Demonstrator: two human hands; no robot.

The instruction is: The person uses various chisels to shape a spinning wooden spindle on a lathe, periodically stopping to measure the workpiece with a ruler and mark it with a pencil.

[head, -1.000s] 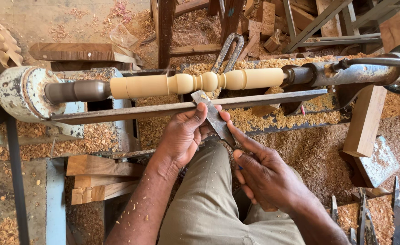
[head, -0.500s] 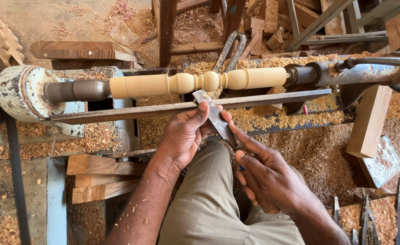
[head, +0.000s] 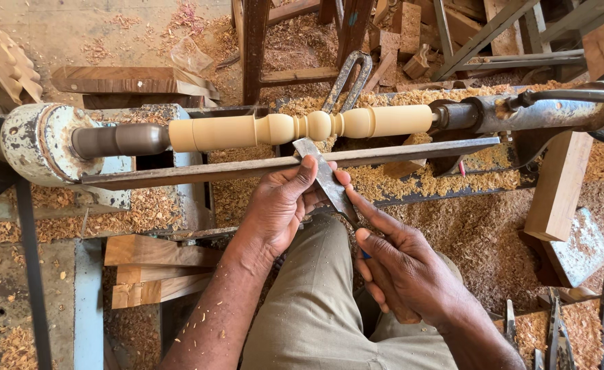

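Little has changed: our left hand [head: 281, 205] and right hand [head: 398, 270] still grip the chisel [head: 322, 171] on the rail [head: 213, 169] below the spindle [head: 302, 127]; shavings [head: 480, 226] blanket the workshop floor.

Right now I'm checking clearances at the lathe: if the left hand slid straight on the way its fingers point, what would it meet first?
The left hand grips the chisel and already touches the metal tool rest. Past that comes the pale turned spindle; depth is hard to judge.

A flat grey steel chisel [head: 326, 179] lies tilted across the rest bar, its blade tip beside the pale turned spindle [head: 302, 127].
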